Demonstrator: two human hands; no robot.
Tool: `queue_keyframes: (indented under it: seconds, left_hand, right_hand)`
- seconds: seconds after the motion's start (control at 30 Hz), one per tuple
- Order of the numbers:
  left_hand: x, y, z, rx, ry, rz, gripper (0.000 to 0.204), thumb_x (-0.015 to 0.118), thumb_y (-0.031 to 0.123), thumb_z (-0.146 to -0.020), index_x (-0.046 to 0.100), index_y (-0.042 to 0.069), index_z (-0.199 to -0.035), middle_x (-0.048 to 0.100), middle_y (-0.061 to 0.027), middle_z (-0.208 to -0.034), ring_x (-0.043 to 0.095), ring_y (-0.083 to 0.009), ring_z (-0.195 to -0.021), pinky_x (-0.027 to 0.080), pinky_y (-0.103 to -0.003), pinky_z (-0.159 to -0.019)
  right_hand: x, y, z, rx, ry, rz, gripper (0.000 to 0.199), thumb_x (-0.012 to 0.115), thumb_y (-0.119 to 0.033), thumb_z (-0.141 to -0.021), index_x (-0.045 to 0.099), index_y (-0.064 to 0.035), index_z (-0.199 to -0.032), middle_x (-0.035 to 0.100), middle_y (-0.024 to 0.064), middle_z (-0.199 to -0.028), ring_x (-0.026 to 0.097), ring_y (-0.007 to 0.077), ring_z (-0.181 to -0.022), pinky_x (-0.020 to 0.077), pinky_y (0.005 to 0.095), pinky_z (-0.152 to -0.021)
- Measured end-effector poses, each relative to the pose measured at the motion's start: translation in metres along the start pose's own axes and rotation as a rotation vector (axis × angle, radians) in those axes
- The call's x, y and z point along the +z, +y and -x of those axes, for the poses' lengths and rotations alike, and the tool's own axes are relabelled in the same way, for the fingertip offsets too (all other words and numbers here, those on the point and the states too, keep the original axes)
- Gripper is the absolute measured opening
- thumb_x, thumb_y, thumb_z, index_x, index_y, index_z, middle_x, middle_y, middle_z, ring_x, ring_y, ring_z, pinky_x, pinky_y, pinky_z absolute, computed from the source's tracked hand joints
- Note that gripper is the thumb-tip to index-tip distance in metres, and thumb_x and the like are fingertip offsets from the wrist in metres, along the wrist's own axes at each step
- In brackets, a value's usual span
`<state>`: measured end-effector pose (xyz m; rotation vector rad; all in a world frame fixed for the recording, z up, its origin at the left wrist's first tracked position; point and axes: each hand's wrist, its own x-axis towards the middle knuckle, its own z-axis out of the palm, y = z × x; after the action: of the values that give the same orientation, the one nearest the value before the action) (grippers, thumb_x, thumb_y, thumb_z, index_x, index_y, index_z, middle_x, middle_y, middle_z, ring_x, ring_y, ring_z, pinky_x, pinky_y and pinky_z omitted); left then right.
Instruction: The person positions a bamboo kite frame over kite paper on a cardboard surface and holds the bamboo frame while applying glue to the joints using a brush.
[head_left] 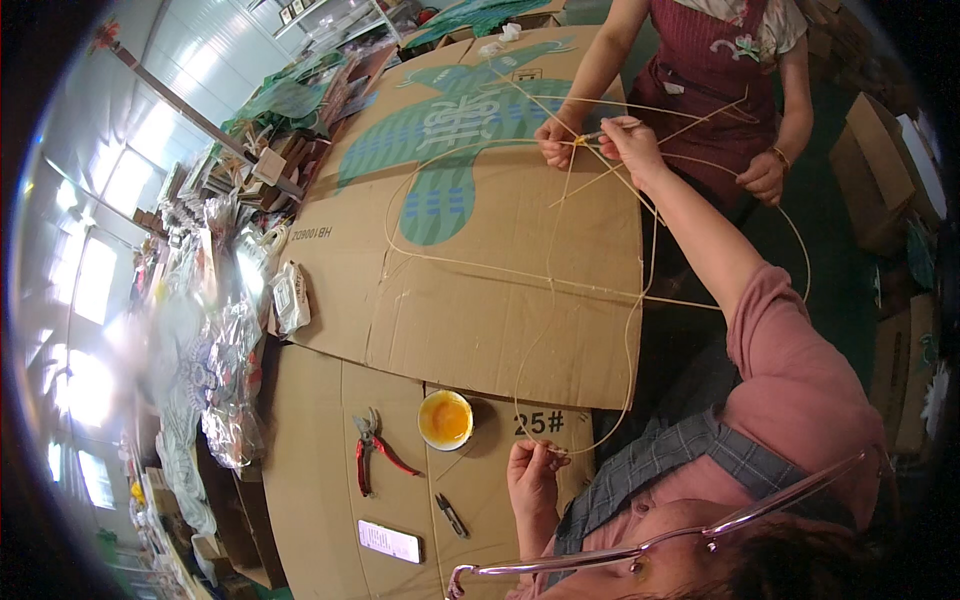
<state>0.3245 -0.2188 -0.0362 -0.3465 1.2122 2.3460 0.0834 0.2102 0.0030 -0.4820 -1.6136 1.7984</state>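
A large frame of thin, pale bamboo strips [590, 291] is held over the cardboard, its strips crossing and bending into loops. My left hand [535, 482] pinches the bottom of its nearest loop. With my right hand [632, 148], arm stretched out, I grip a slim brush-like tool [594, 135], its tip at a yellow-coated joint [579, 141] where strips cross. A co-worker in a dark red apron [715, 95] steadies this joint with one hand [557, 140]. The co-worker's other hand [765, 178] holds a curved strip farther right.
Before me on the cardboard [310, 420] are a bowl of orange-yellow paste [445, 420], red-handled pruning shears [372, 450], small dark snips [452, 515] and a phone [390, 541]. A green painted shape [438, 205] marks the far sheet. Plastic-wrapped goods [225, 350] crowd the left side.
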Motion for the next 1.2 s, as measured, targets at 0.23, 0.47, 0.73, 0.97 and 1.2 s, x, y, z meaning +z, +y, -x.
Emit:
queue_keyframes:
  seconds: [0.23, 0.47, 0.73, 0.97, 1.2]
  left_hand:
    - [0.004, 0.004, 0.001, 0.007, 0.006, -0.011, 0.004, 0.050, 0.007, -0.087, 0.046, 0.007, -0.087, 0.056, -0.0068, -0.078, 0.055, -0.0165, -0.071, 0.046, -0.032, -0.066]
    - [0.000, 0.003, 0.004, 0.020, 0.005, 0.000, 0.005, 0.051, 0.008, -0.087, 0.046, 0.007, -0.087, 0.056, -0.0067, -0.078, 0.055, -0.0163, -0.070, 0.047, -0.032, -0.067]
    - [0.000, 0.003, 0.005, 0.034, -0.016, 0.001, 0.003, 0.049, 0.007, -0.087, 0.047, 0.006, -0.085, 0.056, -0.0070, -0.078, 0.056, -0.0161, -0.070, 0.047, -0.031, -0.067]
    - [-0.006, -0.002, 0.001, 0.050, -0.042, 0.044, 0.004, 0.053, 0.007, -0.086, 0.050, 0.005, -0.087, 0.059, -0.0084, -0.080, 0.059, -0.0181, -0.069, 0.050, -0.032, -0.064]
    - [-0.008, -0.004, 0.000, 0.045, -0.054, 0.036, 0.004, 0.053, 0.007, -0.085, 0.050, 0.005, -0.087, 0.059, -0.0084, -0.078, 0.059, -0.0179, -0.068, 0.050, -0.032, -0.063]
  right_hand:
    - [0.003, -0.001, 0.005, -0.026, -0.095, 0.125, 0.019, 0.060, -0.025, -0.082, 0.057, -0.0067, -0.080, 0.057, 0.0006, -0.068, 0.053, 0.0063, -0.055, 0.0429, 0.0181, -0.049]
    - [0.006, 0.006, 0.012, -0.094, -0.121, 0.233, 0.017, 0.060, -0.023, -0.082, 0.058, -0.0065, -0.081, 0.057, 0.0006, -0.068, 0.053, 0.0056, -0.055, 0.0412, 0.0177, -0.050]
    - [0.001, 0.009, 0.018, -0.129, -0.133, 0.279, 0.017, 0.059, -0.021, -0.083, 0.057, -0.0041, -0.081, 0.058, 0.0018, -0.069, 0.053, 0.0067, -0.056, 0.0431, 0.0188, -0.053]
    - [-0.001, 0.008, 0.021, -0.239, -0.162, 0.380, 0.016, 0.056, -0.018, -0.085, 0.058, -0.0028, -0.085, 0.058, 0.0023, -0.070, 0.055, 0.0070, -0.061, 0.0445, 0.0200, -0.055]
    - [-0.001, 0.012, 0.023, -0.253, -0.180, 0.375, 0.023, 0.053, -0.027, -0.084, 0.058, -0.0053, -0.087, 0.060, 0.0040, -0.070, 0.057, 0.0141, -0.063, 0.0450, 0.0284, -0.060]
